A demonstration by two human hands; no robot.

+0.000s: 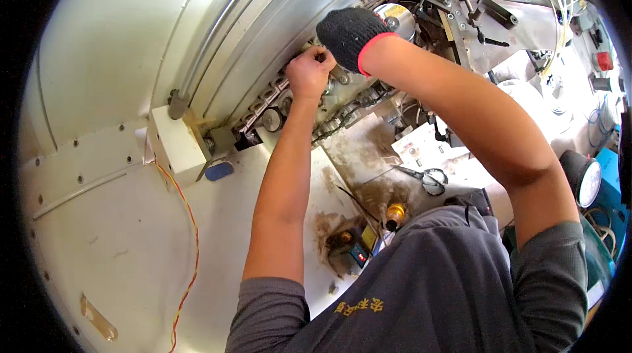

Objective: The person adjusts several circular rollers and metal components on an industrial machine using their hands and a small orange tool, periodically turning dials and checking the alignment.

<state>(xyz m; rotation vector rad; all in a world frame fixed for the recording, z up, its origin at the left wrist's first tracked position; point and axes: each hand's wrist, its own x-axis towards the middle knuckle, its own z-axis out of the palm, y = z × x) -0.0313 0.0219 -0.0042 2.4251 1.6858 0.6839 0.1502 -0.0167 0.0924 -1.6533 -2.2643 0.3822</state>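
Observation:
My bare left hand (308,76) is raised to a row of small metal blocks and rollers along the machine's wall. Its thumb and fingers are pinched together, and whatever is between them is too small or hidden to make out. Close beside it, to the right, my right hand (349,31) wears a black knitted glove with a red cuff. The back of the glove hides its fingers and anything they touch. Just below the left hand sits a round roller (272,119). A shiny round metal part (396,18) shows behind the gloved hand.
Black-handled scissors (432,182) lie on the stained metal surface, with a gold-coloured fitting (395,213) nearer me. Left of them is a small device with a lit display (358,255). A red-and-yellow twisted wire (193,221) hangs from a white box (176,145). Metal brackets (497,12) crowd the far right.

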